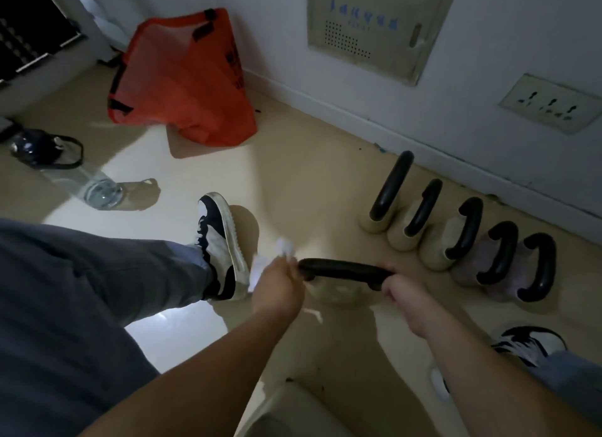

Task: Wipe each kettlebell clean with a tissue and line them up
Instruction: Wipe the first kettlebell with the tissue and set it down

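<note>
Item: kettlebell, in front of me, near the lined-up row of five. Left hand pinches the tissue at one handle end; right hand is curled round the other. Risk, as I judge it: the thin tissue tearing, or the bell swinging into the row.
</note>
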A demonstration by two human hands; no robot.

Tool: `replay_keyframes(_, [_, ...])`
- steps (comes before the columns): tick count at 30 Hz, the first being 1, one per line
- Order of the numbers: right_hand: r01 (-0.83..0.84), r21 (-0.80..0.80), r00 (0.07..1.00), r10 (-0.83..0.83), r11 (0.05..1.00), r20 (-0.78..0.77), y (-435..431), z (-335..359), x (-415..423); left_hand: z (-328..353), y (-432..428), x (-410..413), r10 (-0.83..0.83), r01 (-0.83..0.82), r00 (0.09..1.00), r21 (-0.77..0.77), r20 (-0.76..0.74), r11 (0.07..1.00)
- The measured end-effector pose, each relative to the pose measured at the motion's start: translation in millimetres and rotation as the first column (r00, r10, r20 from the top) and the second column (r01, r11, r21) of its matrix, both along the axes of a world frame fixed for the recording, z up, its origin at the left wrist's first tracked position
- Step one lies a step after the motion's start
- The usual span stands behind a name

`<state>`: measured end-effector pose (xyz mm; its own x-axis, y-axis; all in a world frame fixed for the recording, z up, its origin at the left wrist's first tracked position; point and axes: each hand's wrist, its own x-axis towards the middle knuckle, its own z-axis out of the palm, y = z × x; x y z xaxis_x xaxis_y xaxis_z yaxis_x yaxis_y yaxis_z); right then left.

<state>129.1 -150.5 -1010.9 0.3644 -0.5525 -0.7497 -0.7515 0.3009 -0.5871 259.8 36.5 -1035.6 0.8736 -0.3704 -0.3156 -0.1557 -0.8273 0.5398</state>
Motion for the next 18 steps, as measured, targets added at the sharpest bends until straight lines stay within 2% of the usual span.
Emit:
replay_keyframes(1, [-0.002,-0.039,1.0,0.003,0.999,0.006,4.2,4.5,0.0,-1.4,2.7,7.0,0.196,-0.192,0.968,0.04,-0.159,0.981])
replay_keyframes(2, [-0.005,-0.077,1.0,0.007,0.997,0.019,6.8,5.6,-1.6,-2.6,2.4,10.7,0.306,-0.31,0.9,0.038,-0.309,0.95])
replay_keyframes(4, [-0.044,-0.116,0.999,0.047,0.992,0.023,9.8,6.2,-5.4,0.4,-9.8,9.3,0.375,-0.477,0.748,-0.051,-0.548,0.877])
replay_keyframes(5, [-0.069,-0.128,0.997,0.072,0.989,0.023,9.8,7.2,-7.3,2.6,-19.0,8.0,0.368,-0.525,0.706,-0.099,-0.606,0.845])
replay_keyframes(9, [-0.209,-0.133,0.978,0.206,0.969,-0.034,5.7,9.9,-17.5,18.5,-52.4,5.0,0.331,-0.53,0.693,-0.141,-0.641,0.836])
replay_keyframes(13, [-0.329,-0.024,0.939,0.324,0.944,-0.113,9.1,10.9,-24.4,18.3,-78.6,13.4,0.249,-0.48,0.676,-0.158,-0.694,0.863])
replay_keyframes(14, [-0.311,0.014,0.944,0.31,0.95,-0.116,10.1,7.5,-24.9,18.9,-86.5,12.6,0.241,-0.508,0.651,-0.177,-0.72,0.843])
replay_keyframes(16, [-0.164,0.135,0.982,0.175,0.977,-0.068,15.9,1.1,-23.6,20.0,-102.0,4.6,0.222,-0.536,0.621,-0.201,-0.752,0.82])
replay_keyframes(18, [-0.102,0.208,0.993,0.113,0.973,-0.039,21.8,-3.2,-20.7,21.9,-111.6,-10.4,0.179,-0.528,0.636,-0.254,-0.751,0.81])
